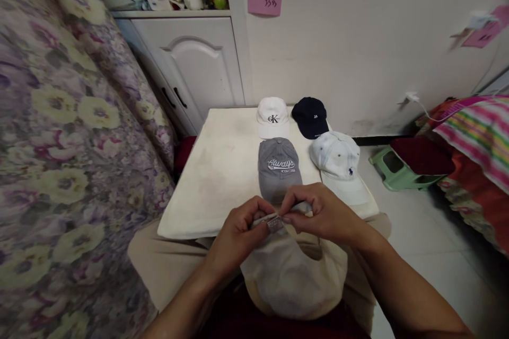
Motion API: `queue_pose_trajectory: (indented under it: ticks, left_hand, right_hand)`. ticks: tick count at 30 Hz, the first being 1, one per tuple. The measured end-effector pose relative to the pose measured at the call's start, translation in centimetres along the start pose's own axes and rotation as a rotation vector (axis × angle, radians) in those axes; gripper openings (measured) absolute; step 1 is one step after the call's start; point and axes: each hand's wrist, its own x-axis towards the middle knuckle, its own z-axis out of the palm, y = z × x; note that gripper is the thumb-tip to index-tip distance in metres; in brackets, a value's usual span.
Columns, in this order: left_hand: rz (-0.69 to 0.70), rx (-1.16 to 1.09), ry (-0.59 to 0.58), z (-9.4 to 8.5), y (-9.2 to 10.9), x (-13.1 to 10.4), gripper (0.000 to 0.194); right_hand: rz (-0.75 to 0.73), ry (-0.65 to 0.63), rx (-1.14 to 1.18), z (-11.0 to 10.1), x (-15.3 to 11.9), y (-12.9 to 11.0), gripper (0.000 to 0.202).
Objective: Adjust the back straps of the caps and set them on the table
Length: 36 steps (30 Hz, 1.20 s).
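Above my lap, a beige cap (294,280) hangs with its back opening facing up, held by its strap (273,221). My left hand (243,226) pinches the strap's left part between thumb and fingers. Close beside it, my right hand (318,212) grips the strap's right part, fingertips almost touching the left ones. A grey cap (278,167) with white lettering lies on the table just beyond my hands. Behind it sit a white cap (273,116) with black letters and a dark navy cap (310,116). To the right is a pale blue cap (338,156).
The caps rest on a cream-covered table (214,169) against the wall. A floral curtain (71,143) hangs at left beside a white cabinet (199,58). At right stand a green stool (392,172) and a bed with a striped cover (481,132).
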Motion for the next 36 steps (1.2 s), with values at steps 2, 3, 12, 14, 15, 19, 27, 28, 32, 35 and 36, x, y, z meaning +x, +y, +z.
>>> queue_pose_trajectory:
  ticks: [2,3,12,14,15,19,27,28,32,35,36]
  left_hand:
    - [0.005,-0.023,0.017,0.2,0.1,0.1,0.024]
    - [0.007,-0.035,0.025,0.3,0.1,0.1,0.025]
    - [-0.016,-0.117,0.036,0.2,-0.1,0.0,0.024]
    - [-0.03,-0.158,0.029,0.2,-0.3,0.1,0.024]
    - [-0.033,-0.179,0.027,0.1,-0.3,0.2,0.024]
    - [-0.041,-0.233,0.013,0.0,-0.5,0.3,0.023]
    - [-0.025,-0.278,-0.009,-0.2,-0.5,0.2,0.024]
    - [-0.025,-0.282,-0.006,-0.2,-0.6,0.2,0.024]
    - [-0.024,-0.257,0.02,-0.1,-0.6,0.2,0.024]
    - [-0.015,-0.233,0.03,0.0,-0.5,0.3,0.022]
    - [-0.016,-0.234,0.031,0.0,-0.5,0.3,0.021]
  right_hand:
    - [0.016,-0.021,0.038,0.0,0.0,0.1,0.002]
    - [0.024,-0.027,0.057,0.0,0.0,0.2,0.001]
    - [0.048,0.043,0.146,0.9,0.1,1.1,0.005]
    - [0.044,0.013,0.14,0.7,-0.1,0.8,0.008]
    - [0.033,0.0,0.117,0.6,-0.1,0.7,0.013]
    - [-0.013,-0.031,0.036,0.2,-0.2,0.4,0.021]
    - [-0.114,-0.021,-0.023,0.4,0.0,0.7,0.013]
    - [-0.118,-0.02,-0.028,0.5,0.0,0.7,0.012]
    - [-0.106,-0.007,-0.005,0.5,0.0,0.7,0.015]
    - [-0.114,0.004,0.037,0.6,-0.1,0.7,0.015]
    - [-0.102,0.007,0.062,0.7,-0.1,0.7,0.013]
